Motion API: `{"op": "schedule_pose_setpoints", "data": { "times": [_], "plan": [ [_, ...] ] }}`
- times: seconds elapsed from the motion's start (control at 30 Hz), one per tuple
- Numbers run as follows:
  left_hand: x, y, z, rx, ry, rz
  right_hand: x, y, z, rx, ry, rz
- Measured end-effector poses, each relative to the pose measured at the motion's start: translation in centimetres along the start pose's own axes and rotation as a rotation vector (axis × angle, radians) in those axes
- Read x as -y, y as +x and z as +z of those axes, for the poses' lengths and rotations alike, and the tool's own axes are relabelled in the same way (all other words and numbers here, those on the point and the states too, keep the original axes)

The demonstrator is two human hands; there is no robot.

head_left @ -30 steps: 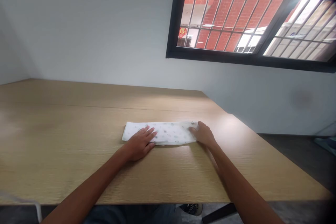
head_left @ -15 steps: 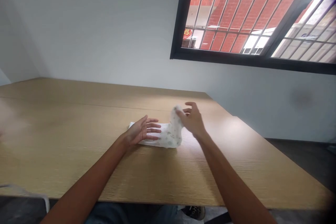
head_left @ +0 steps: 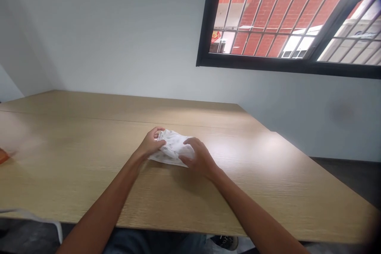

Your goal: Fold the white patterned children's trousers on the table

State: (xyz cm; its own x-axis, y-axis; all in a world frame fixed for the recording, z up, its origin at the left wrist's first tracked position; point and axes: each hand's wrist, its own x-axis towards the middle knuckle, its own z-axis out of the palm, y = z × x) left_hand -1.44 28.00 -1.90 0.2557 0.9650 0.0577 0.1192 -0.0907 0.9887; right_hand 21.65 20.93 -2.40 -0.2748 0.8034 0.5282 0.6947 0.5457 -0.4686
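A white cloth (head_left: 174, 143) with a small scattered print lies folded over on the wooden table in front of me. My left hand (head_left: 153, 142) is closed on its left end, thumb on top and fingers around the far edge. At the other end, my right hand (head_left: 198, 156) rests on the cloth with thumb and fingers spread apart. Its palm hides the cloth's right edge.
The light wooden table (head_left: 89, 166) reaches to a pale wall (head_left: 125, 31). A barred window (head_left: 268, 16) is at the upper right. An orange thing (head_left: 3, 156) shows at the left edge. A white strap or cable (head_left: 38, 217) hangs over the front edge.
The raised right part of the cloth has been folded leftward onto the rest. My right hand has come down and left; my left hand has closed on the left end.
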Motion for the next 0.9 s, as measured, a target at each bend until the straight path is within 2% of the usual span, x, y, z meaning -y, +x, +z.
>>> {"op": "schedule_pose_setpoints", "data": {
  "times": [0.1, 0.27, 0.37, 0.63, 0.77, 0.83, 0.9],
  "plan": [
    [-0.3, -0.2, -0.6, 0.008, 0.150, 0.057, -0.3, -0.7, -1.1, 0.127, -0.119, -0.031],
    [0.3, 0.0, -1.3, 0.035, 0.273, 0.030, -0.2, -0.9, -1.4, 0.240, -0.145, -0.017],
    [0.9, 0.2, -1.4, -0.007, 0.376, 0.056, -0.1, -0.8, -1.4, 0.275, -0.154, -0.026],
    [0.9, 0.0, -2.4, -0.038, 0.830, 0.273, 0.4, -0.7, -2.0, 0.306, -0.185, -0.043],
    [0.2, -0.9, -0.4, -0.052, 0.949, 0.497, 0.4, -0.6, -2.1, 0.292, -0.180, -0.025],
    [0.1, -1.4, 1.3, 0.022, 0.963, 0.561, 0.6, -0.6, -2.1, 0.300, -0.197, -0.025],
    [0.3, -1.9, 3.1, 0.105, 1.031, 0.547, 0.7, -0.6, -2.2, 0.305, -0.217, -0.032]
  ]
}}
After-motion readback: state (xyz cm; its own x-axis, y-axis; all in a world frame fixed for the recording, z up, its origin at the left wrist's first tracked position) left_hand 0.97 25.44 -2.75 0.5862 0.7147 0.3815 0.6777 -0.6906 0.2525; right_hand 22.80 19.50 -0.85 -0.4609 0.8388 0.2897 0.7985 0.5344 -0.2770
